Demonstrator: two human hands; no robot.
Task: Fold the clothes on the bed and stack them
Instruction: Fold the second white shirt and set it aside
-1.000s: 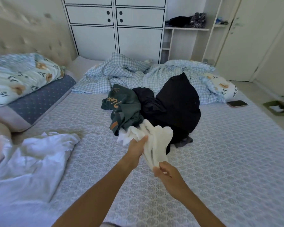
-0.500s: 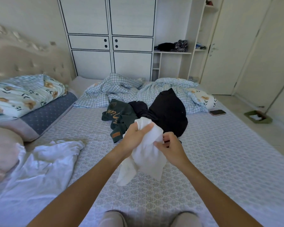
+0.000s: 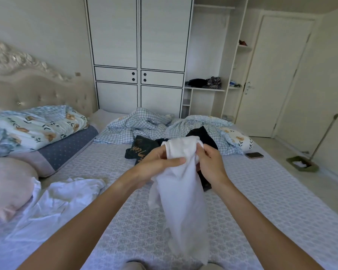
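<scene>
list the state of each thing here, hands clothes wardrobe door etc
left hand: grips the white garment near its top
right hand: pinches the white garment near its top
white garment: lifted, hanging unfolded
green shirt: crumpled on the bed
black clothes: heaped, unfolded
white cloth: spread loose, unfolded
wardrobe doors: closed
room door: closed
phone: flat on the bed
</scene>
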